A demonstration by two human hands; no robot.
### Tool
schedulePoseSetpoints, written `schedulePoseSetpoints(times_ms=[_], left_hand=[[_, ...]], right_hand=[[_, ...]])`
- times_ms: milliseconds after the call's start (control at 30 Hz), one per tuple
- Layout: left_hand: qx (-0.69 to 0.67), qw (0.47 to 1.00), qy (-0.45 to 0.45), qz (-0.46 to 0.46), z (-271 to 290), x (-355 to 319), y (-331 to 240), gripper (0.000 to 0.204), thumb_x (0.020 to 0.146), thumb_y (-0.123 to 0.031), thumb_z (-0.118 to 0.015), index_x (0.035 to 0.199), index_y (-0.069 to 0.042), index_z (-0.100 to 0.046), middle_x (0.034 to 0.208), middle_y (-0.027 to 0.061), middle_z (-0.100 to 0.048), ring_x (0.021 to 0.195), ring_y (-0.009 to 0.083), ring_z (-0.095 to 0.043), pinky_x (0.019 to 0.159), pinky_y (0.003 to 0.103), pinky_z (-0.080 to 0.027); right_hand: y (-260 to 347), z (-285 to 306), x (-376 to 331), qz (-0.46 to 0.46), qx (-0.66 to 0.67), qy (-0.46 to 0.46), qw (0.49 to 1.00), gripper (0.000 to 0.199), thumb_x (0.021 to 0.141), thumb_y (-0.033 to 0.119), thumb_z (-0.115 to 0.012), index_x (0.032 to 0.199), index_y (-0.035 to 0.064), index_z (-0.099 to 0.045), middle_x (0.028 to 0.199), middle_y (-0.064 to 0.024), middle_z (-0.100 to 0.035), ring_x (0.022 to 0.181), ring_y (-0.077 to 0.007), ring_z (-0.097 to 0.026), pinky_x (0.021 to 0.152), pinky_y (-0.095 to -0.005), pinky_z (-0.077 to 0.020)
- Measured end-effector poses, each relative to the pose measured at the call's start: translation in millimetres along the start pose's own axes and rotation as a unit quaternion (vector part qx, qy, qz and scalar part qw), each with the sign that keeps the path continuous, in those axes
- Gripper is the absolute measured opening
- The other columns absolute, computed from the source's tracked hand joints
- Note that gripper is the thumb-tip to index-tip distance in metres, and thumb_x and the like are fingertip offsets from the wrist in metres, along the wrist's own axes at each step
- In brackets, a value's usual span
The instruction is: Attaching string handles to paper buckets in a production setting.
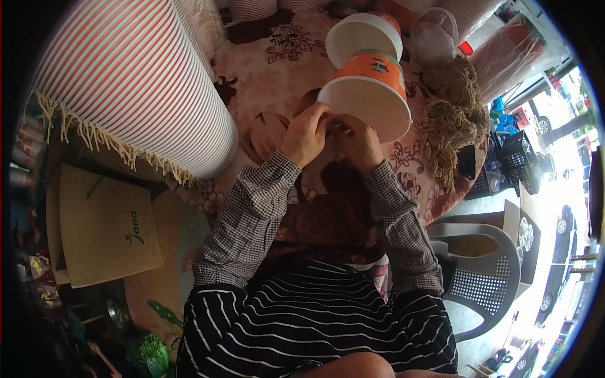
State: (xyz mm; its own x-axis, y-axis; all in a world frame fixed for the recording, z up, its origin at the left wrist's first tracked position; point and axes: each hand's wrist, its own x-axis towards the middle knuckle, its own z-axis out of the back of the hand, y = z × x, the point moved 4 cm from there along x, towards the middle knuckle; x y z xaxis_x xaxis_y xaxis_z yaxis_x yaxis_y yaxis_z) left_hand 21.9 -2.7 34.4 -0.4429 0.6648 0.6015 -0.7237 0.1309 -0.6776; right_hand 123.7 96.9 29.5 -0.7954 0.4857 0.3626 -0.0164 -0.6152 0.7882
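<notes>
An orange paper bucket (372, 104) with a white rim lies tilted on the table, its mouth turned toward me. Close behind it is a second paper bucket (362, 39), white inside. My left hand (307, 135) has its fingers pinched together at the near left of the front bucket's rim. Just beside it, my right hand (362, 143) is closed with bent fingers, almost meeting the left fingertips below the rim. Whatever lies between the fingers is too small or hidden to make out.
A tall stack of nested paper buckets (145, 82) leans at the left. Fringed brown cloth (450, 120) lies on the patterned tablecloth (283, 69) at the right. A clear plastic container (435, 38) stands behind. A cardboard box (107, 227) is at lower left, a grey chair (482, 277) at right.
</notes>
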Motion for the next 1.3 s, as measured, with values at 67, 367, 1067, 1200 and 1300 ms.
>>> schedulePoseSetpoints(times_ms=[67, 367, 1067, 1200, 1300], left_hand=[[0.013, 1.0, -0.007, -0.019, 0, 0, -3, 0.019, 0.083, 0.003, -0.058, 0.1, -0.001, -0.053, 0.092, 0.0159, -0.064, 0.082, 0.0311, -0.066, 0.068, 0.039, -0.053], [-0.056, 0.996, -0.022, 0.063, 2, 0, 4, 0.018, 0.082, 0.0, -0.059, 0.1, -0.001, -0.055, 0.087, 0.0134, -0.066, 0.081, 0.0272, -0.067, 0.068, 0.035, -0.053], [0.052, 0.996, -0.038, -0.064, 1, -4, -22, 0.026, 0.082, 0.0, -0.064, 0.106, -0.004, -0.055, 0.092, 0.012, -0.065, 0.083, 0.0279, -0.066, 0.071, 0.035, -0.054], [0.028, 0.998, -0.028, -0.048, 0, -4, -20, 0.028, 0.082, -0.001, -0.064, 0.109, -0.002, -0.055, 0.096, 0.0131, -0.066, 0.084, 0.0267, -0.067, 0.071, 0.034, -0.055], [0.037, 0.997, -0.027, -0.063, -1, -4, -21, 0.029, 0.083, -0.001, -0.064, 0.11, -0.002, -0.055, 0.097, 0.0135, -0.066, 0.085, 0.0266, -0.067, 0.071, 0.033, -0.055]], right_hand=[[9, 1, -1, 0.007, 0.054, -0.008, 0.998, 0.021, 0.08, 0.004, -0.062, 0.1, 0.0, -0.065, 0.094, -0.0172, -0.067, 0.087, -0.0298, -0.066, 0.076, -0.0368, -0.0524], [-1, -1, -1, -0.012, 0.015, -0.032, 0.999, 0.02, 0.079, 0.005, -0.063, 0.098, 0.0004, -0.061, 0.093, -0.0164, -0.065, 0.086, -0.032, -0.066, 0.073, -0.0377, -0.052], [13, -1, -5, 0.028, -0.003, -0.088, 0.996, 0.024, 0.082, 0.006, -0.064, 0.106, 0.0052, -0.061, 0.093, -0.012, -0.066, 0.077, -0.0226, -0.068, 0.064, -0.0313, -0.0544], [7, -2, -5, 0.05, -0.016, -0.071, 0.996, 0.022, 0.083, 0.008, -0.064, 0.105, 0.0044, -0.062, 0.092, -0.0124, -0.068, 0.077, -0.0227, -0.068, 0.065, -0.0312, -0.0545], [-2, -3, -5, 0.035, -0.024, -0.073, 0.996, 0.022, 0.083, 0.009, -0.065, 0.103, 0.0039, -0.063, 0.088, -0.0127, -0.068, 0.078, -0.022, -0.068, 0.066, -0.0309, -0.0541]])
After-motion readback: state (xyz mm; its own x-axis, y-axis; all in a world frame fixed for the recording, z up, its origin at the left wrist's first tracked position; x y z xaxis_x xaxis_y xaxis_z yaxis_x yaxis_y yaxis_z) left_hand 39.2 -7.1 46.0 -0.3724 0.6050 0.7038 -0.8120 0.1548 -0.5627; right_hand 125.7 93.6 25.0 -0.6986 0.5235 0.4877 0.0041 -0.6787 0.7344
